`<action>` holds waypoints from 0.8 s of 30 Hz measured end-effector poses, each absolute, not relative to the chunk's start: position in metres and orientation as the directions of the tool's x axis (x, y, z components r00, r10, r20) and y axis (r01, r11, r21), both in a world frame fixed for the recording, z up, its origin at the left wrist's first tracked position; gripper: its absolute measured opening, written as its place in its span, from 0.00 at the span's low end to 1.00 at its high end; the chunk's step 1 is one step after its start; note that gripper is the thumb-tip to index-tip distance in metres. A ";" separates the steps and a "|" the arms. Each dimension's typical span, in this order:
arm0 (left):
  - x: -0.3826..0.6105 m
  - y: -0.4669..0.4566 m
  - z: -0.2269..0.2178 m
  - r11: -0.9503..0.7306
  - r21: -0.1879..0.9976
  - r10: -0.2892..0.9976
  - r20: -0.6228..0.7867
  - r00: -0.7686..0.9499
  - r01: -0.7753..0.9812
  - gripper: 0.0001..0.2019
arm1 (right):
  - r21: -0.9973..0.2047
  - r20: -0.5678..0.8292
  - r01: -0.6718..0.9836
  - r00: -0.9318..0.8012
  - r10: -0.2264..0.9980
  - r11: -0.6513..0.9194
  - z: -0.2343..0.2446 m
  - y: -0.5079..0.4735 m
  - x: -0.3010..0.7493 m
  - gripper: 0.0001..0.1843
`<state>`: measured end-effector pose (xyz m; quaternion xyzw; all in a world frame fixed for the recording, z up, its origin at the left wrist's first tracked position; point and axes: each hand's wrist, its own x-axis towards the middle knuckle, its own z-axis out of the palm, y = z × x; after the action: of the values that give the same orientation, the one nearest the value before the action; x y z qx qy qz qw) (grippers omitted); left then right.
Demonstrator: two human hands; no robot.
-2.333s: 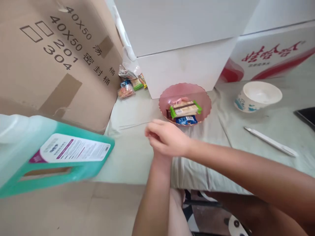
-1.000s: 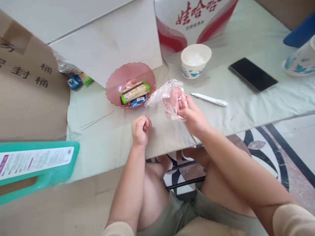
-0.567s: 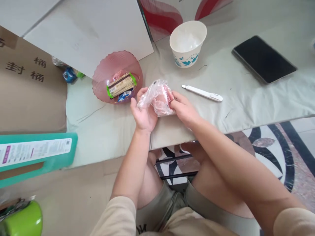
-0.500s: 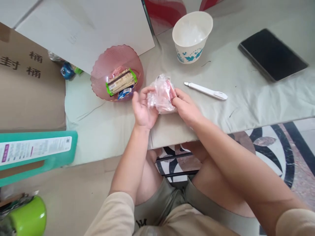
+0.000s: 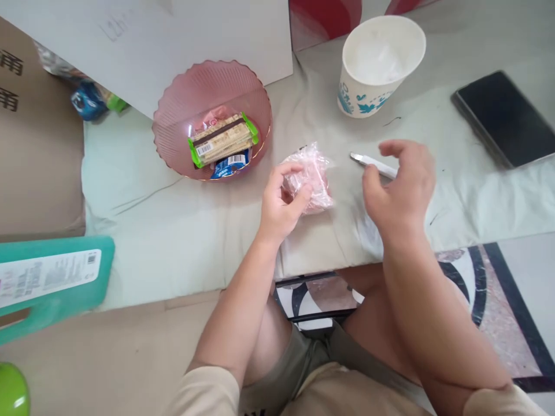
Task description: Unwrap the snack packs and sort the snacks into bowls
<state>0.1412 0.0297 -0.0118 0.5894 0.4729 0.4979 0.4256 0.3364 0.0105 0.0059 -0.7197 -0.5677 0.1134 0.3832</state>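
Note:
My left hand (image 5: 281, 199) is closed on a crinkled clear plastic packet (image 5: 318, 185) with something pink inside, thumb on top and fingers at its left side. What the pink content is, I cannot make out. To the right, my right hand (image 5: 401, 190) hovers with thumb and fingers apart, holding nothing. Under it lies a white utility knife (image 5: 375, 164), partly hidden by the hand, its tip pointing left. Left of the packet stands a pink fluted bowl (image 5: 173, 121) holding wrapped snacks (image 5: 223, 138), one with green ends and one blue.
A paper cup (image 5: 368, 95) with whitish content stands at the back, and a black phone-like device (image 5: 507, 118) lies at right. A white box (image 5: 225, 34) is behind the bowl. Cardboard (image 5: 39, 156) and a teal carton (image 5: 82, 289) are at left.
My right hand has let go of the packet and moved right, over the knife. The left hand now grips the packet alone. The view has shifted somewhat.

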 end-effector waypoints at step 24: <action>0.144 0.018 -0.026 -0.339 0.871 0.930 0.368 -0.014 0.357 0.29 | -0.958 -0.205 0.216 -0.053 0.977 -0.189 0.033 -0.015 0.307 0.24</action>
<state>0.1444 0.0178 -0.0258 0.6427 0.5005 0.5064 0.2829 0.3071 -0.0151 0.0327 -0.5782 -0.5162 0.5101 0.3730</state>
